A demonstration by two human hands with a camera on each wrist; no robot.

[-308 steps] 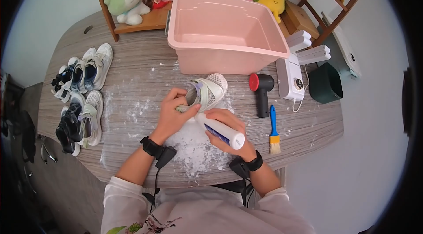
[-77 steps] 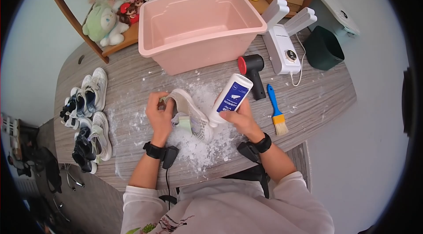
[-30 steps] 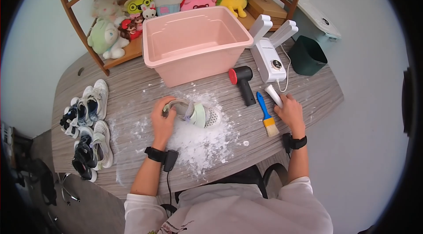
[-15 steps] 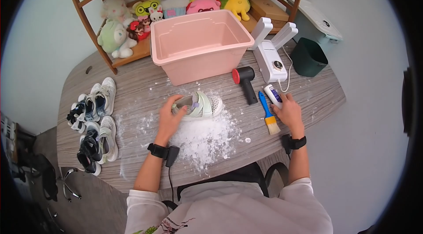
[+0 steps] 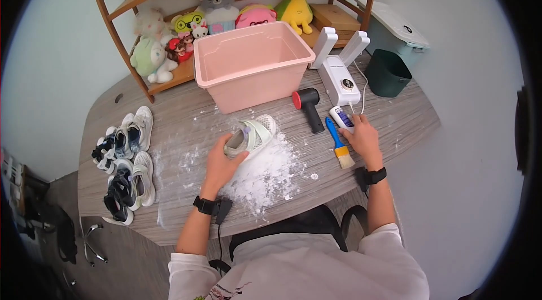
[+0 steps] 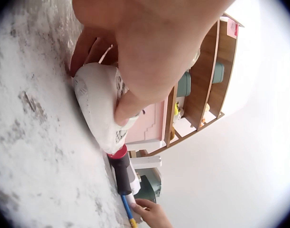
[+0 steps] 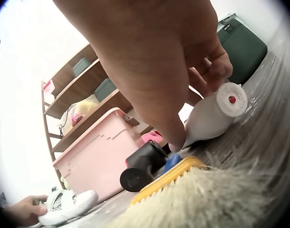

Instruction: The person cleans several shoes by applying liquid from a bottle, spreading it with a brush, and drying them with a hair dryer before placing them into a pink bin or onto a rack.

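Note:
My left hand point(image 5: 221, 164) holds a white mesh shoe point(image 5: 254, 136) by its heel, thumb on the near side. In the left wrist view the shoe point(image 6: 95, 102) has its sole against the powdered table. My right hand point(image 5: 366, 142) is at a white bottle point(image 5: 342, 118) with a blue label, which lies on its side at the right. Thumb and curled fingers flank the bottle point(image 7: 206, 118) in the right wrist view, its round end facing the camera. White powder point(image 5: 262, 173) is spread thickly beside the shoe.
A blue-handled brush point(image 5: 340, 150) and a black, red-ended blower-like tool point(image 5: 309, 109) lie left of the bottle. Behind stand a pink bin point(image 5: 254, 88), a white device point(image 5: 339, 79) with two arms and a dark green container point(image 5: 388, 74). Several shoes point(image 5: 141, 178) line the left side.
The right hand has carried the bottle from the shoe to the table's right side and laid it down beside the brush. The left hand has turned the shoe so its toe points away.

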